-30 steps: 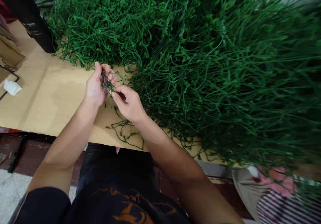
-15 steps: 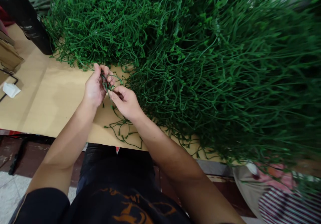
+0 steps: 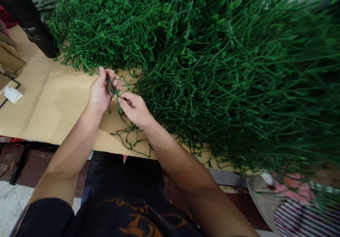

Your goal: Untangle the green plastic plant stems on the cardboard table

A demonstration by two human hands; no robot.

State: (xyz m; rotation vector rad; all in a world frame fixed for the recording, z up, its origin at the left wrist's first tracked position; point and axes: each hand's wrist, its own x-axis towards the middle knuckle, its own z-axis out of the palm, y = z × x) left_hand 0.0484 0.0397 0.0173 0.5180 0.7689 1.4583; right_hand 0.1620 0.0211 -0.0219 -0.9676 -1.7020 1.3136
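Observation:
My left hand (image 3: 101, 90) is curled, palm up, around several thin green plastic plant stems (image 3: 114, 91). My right hand (image 3: 134, 107) pinches part of the same stems between thumb and forefinger, just right of the left hand. Both hands are over the tan tabletop (image 3: 63, 102), beside a big heap of green artificial stems (image 3: 191, 63) with small budded tips. A few loose stems (image 3: 132, 139) lie below the right hand, near the table's front edge. The exact spot that the right fingertips grip is too small to make out.
A black bottle (image 3: 34, 24) stands at the back left. A cardboard box (image 3: 10, 56), a black wire and a white scrap (image 3: 12, 94) lie at the left edge. Striped cloth (image 3: 305, 215) shows at the lower right, under the overhanging heap.
My right fingertips have shifted slightly right, away from the left palm, still pinching the stems. The left hand stays almost in place.

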